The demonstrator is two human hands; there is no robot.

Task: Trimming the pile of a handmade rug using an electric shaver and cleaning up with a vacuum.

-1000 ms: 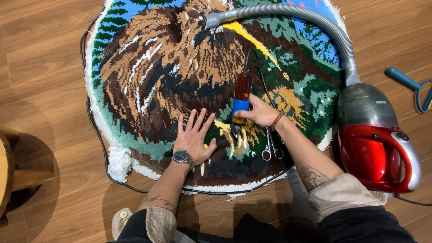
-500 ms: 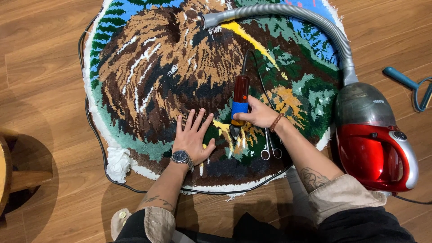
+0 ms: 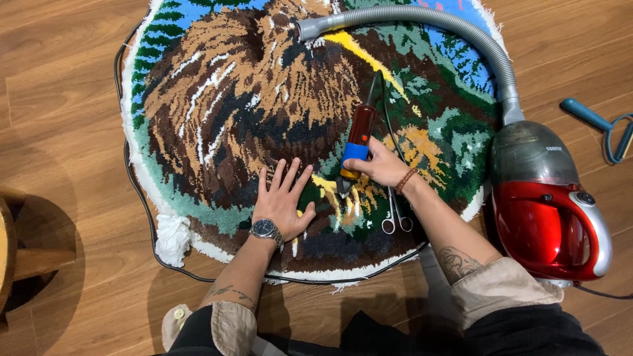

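We see a warm brown wooden plank floor (image 3: 66, 79) all around, with a wooden stool (image 3: 16, 254) at the near left.

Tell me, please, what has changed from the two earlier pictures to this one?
Almost nothing changed. The right hand still grips the red and blue trimmer in the same spot on the rug, and the left hand stays flat beside it. The scissors and the vacuum cleaner have not moved.

Wood floor (image 3: 66, 92): round tufted rug (image 3: 217, 118), red vacuum (image 3: 550, 221), black cord (image 3: 135, 181).
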